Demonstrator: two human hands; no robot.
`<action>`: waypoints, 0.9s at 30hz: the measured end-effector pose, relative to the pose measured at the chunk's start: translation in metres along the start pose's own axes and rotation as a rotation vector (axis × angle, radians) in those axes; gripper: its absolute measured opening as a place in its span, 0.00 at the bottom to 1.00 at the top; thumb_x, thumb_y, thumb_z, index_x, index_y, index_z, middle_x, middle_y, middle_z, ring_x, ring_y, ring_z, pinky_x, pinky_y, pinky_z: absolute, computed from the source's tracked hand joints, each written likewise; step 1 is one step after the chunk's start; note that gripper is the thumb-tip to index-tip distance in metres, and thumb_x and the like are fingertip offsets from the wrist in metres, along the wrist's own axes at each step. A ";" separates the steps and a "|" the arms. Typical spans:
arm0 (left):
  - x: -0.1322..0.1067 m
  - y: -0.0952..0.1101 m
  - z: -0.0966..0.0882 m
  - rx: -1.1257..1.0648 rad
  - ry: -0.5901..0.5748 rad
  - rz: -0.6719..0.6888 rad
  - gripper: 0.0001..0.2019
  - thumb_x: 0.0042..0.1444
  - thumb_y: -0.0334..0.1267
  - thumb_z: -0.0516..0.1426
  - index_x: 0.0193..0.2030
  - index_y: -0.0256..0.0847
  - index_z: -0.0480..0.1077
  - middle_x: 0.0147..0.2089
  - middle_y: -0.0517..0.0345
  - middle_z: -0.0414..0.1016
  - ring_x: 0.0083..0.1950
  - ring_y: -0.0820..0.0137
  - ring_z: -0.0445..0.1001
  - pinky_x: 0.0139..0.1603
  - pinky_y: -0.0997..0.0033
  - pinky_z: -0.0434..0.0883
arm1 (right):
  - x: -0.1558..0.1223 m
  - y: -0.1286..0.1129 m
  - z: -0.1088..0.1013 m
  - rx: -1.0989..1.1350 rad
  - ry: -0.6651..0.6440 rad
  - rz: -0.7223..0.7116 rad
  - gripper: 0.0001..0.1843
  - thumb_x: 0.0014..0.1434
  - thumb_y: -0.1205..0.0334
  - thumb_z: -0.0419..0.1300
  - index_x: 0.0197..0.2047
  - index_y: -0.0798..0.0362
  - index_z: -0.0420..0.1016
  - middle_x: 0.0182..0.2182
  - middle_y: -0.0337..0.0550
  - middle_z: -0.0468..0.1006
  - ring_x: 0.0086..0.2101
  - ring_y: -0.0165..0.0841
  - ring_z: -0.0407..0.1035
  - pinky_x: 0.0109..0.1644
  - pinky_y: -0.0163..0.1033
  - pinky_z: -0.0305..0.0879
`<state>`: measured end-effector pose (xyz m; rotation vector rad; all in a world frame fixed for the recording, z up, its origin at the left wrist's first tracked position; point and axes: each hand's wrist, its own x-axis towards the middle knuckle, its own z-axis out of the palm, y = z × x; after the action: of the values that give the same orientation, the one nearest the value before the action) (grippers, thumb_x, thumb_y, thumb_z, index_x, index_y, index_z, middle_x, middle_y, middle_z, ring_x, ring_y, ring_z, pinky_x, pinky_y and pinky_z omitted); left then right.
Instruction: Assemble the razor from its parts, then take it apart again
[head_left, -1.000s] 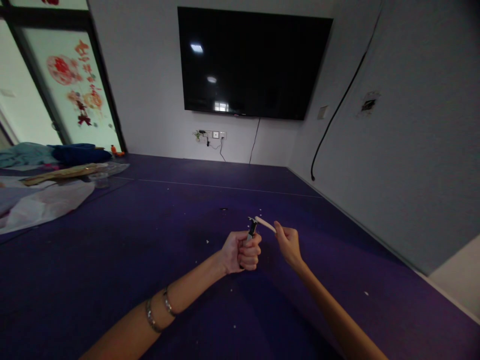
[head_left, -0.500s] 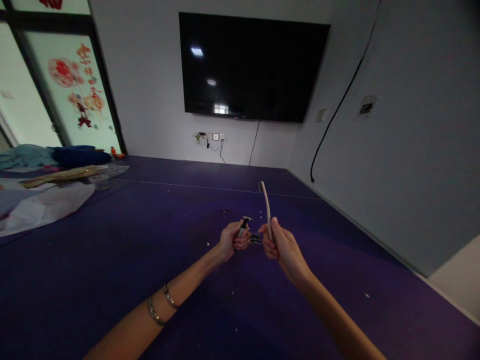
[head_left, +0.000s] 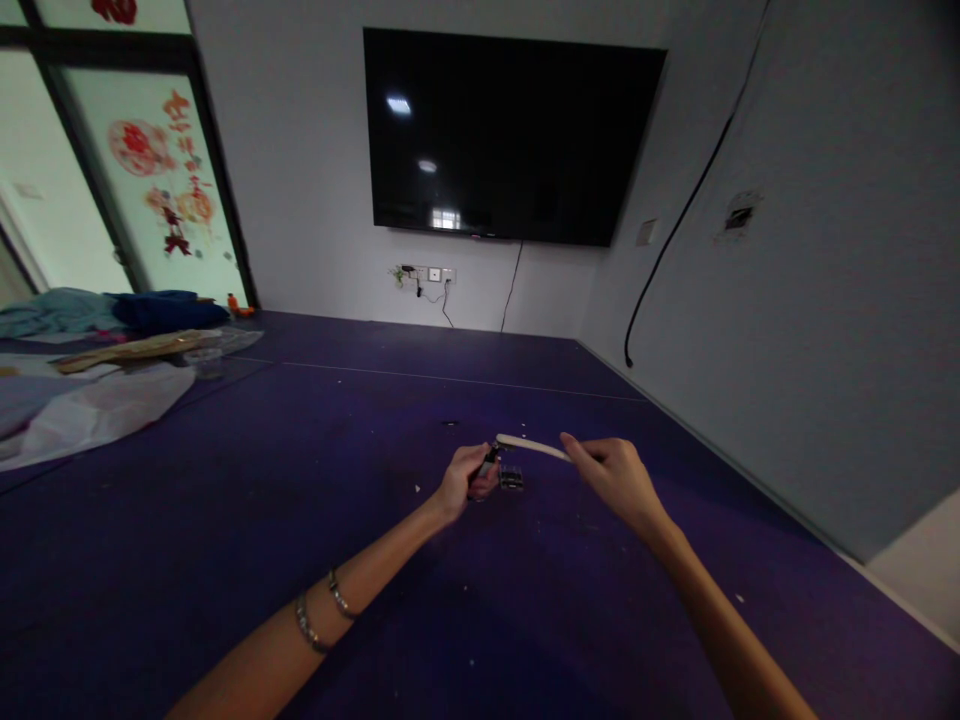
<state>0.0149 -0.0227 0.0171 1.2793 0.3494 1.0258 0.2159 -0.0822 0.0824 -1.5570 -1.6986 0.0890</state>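
In my left hand (head_left: 459,480) I grip a small razor (head_left: 489,460) with a dark handle, its head pointing up and away from me. My right hand (head_left: 611,475) is closed round the end of a slim, pale-handled brush (head_left: 534,446). The brush lies nearly level, its far end over the razor's head and apparently touching it; the bristles face down and are mostly hidden. Just right of my left fingers, a small dark rectangular piece with fine slots (head_left: 511,480) sits on the purple surface (head_left: 420,610).
Small white bits (head_left: 418,489) and a thin dark piece (head_left: 449,423) are scattered on the surface. At the left lie white plastic sheeting (head_left: 112,410) and folded cloths (head_left: 169,311). A black cable (head_left: 679,225) hangs along the right wall. A television (head_left: 510,140) is mounted ahead.
The brush has swung from upright to nearly level, its head coming down to the left onto the razor. My right hand has shifted right; my left hand stays almost in place.
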 end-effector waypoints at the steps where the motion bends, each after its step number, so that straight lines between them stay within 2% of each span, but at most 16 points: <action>1: 0.000 0.000 0.000 0.001 -0.006 0.002 0.21 0.52 0.52 0.52 0.18 0.38 0.58 0.13 0.70 0.45 0.14 0.82 0.43 0.15 0.78 0.41 | 0.000 0.001 0.000 -0.024 0.011 0.000 0.30 0.55 0.43 0.50 0.11 0.54 0.52 0.11 0.36 0.50 0.16 0.24 0.46 0.21 0.35 0.38; 6: -0.003 -0.003 0.000 0.004 -0.054 0.019 0.21 0.53 0.52 0.51 0.18 0.38 0.57 0.13 0.70 0.45 0.14 0.82 0.43 0.16 0.77 0.41 | 0.000 0.000 -0.004 -0.141 0.007 -0.053 0.30 0.55 0.42 0.49 0.12 0.55 0.60 0.12 0.37 0.55 0.16 0.25 0.51 0.22 0.34 0.40; 11: -0.004 -0.005 0.004 0.010 -0.071 0.030 0.20 0.55 0.50 0.50 0.19 0.37 0.59 0.13 0.69 0.45 0.15 0.81 0.43 0.16 0.77 0.41 | -0.001 0.000 -0.008 -0.153 0.075 -0.102 0.31 0.57 0.42 0.47 0.11 0.55 0.58 0.11 0.37 0.54 0.16 0.25 0.48 0.22 0.35 0.39; 15: -0.005 -0.003 0.007 -0.002 -0.025 0.032 0.21 0.53 0.52 0.51 0.18 0.37 0.58 0.13 0.69 0.45 0.14 0.82 0.43 0.16 0.77 0.41 | -0.001 0.002 -0.003 -0.122 -0.037 -0.157 0.31 0.56 0.42 0.48 0.11 0.55 0.58 0.12 0.36 0.54 0.17 0.24 0.46 0.22 0.34 0.40; 19: -0.005 0.001 0.009 -0.041 -0.021 0.016 0.21 0.52 0.51 0.52 0.17 0.38 0.56 0.13 0.70 0.43 0.14 0.82 0.43 0.16 0.78 0.40 | -0.001 0.003 0.001 -0.088 0.028 -0.116 0.31 0.56 0.43 0.48 0.11 0.55 0.55 0.12 0.36 0.51 0.17 0.24 0.45 0.22 0.35 0.40; 22: -0.005 0.003 0.010 -0.074 -0.003 0.020 0.20 0.51 0.51 0.53 0.18 0.38 0.57 0.13 0.70 0.44 0.14 0.82 0.42 0.15 0.78 0.40 | -0.001 0.003 0.001 -0.089 -0.027 -0.121 0.30 0.56 0.43 0.50 0.12 0.54 0.54 0.13 0.35 0.50 0.18 0.24 0.45 0.23 0.35 0.40; 27: -0.005 0.002 0.011 -0.090 -0.007 -0.001 0.20 0.52 0.50 0.53 0.17 0.38 0.57 0.12 0.70 0.44 0.14 0.82 0.42 0.15 0.79 0.40 | -0.001 0.003 0.000 -0.056 0.053 -0.063 0.30 0.56 0.42 0.48 0.12 0.54 0.53 0.14 0.35 0.49 0.18 0.24 0.44 0.23 0.34 0.40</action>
<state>0.0195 -0.0335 0.0205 1.2018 0.2950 1.0247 0.2179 -0.0825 0.0797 -1.5324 -1.7198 -0.0323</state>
